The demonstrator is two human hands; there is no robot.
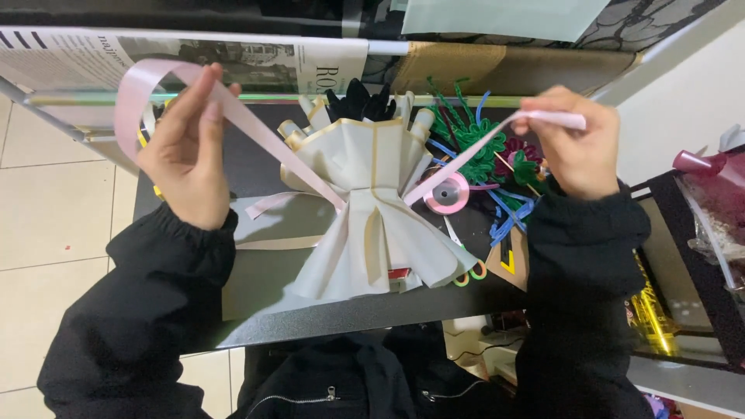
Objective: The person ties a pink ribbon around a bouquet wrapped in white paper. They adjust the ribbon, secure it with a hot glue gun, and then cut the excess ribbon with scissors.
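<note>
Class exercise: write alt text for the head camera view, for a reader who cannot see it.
Two hands in black sleeves pull a pale pink ribbon taut around the waist of a cream paper-wrapped bouquet lying on a dark table; the left hand and right hand each pinch an end. A pink ribbon spool and pipe cleaners lie beside it.

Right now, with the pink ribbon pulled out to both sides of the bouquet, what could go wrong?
1. The ribbon passes around the narrow waist of the cream-wrapped bouquet; uneven pull from the left hand or right hand could slide it off or crease the paper.
2. The ribbon spool lies loose beside the bouquet and may get dragged into the pipe cleaners.
</note>
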